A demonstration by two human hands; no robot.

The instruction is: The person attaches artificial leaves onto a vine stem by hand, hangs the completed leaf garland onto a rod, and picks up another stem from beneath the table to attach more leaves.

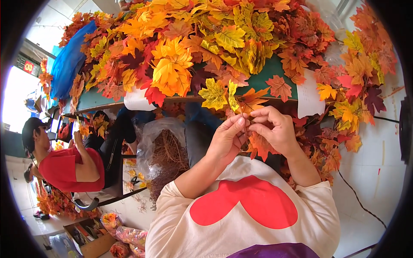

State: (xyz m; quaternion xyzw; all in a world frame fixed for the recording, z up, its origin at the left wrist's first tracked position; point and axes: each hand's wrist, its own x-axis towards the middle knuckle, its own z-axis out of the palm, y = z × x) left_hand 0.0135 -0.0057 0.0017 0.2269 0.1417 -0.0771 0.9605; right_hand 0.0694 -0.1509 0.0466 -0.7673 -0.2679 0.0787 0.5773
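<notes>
Both my hands meet in front of my chest, just off the table's near edge. My left hand (231, 133) pinches the stem of an artificial maple leaf spray between thumb and fingers. Close against it, my right hand (275, 129) has its thumb and fingertips closed at the same stem. From the grip fan out a yellow leaf (214, 94) and an orange leaf (251, 101) above, with a red-orange leaf (261, 145) hanging below. The stem's thin end is mostly covered by my fingers.
A heap of artificial autumn leaves (172, 64) covers the green table (262, 81). White paper sheets (310, 94) hang over its edge. Beside my left arm stands a clear bag of brown twig-like stems (167, 148). More leaves hang at right. A person in red (71, 170) sits at left.
</notes>
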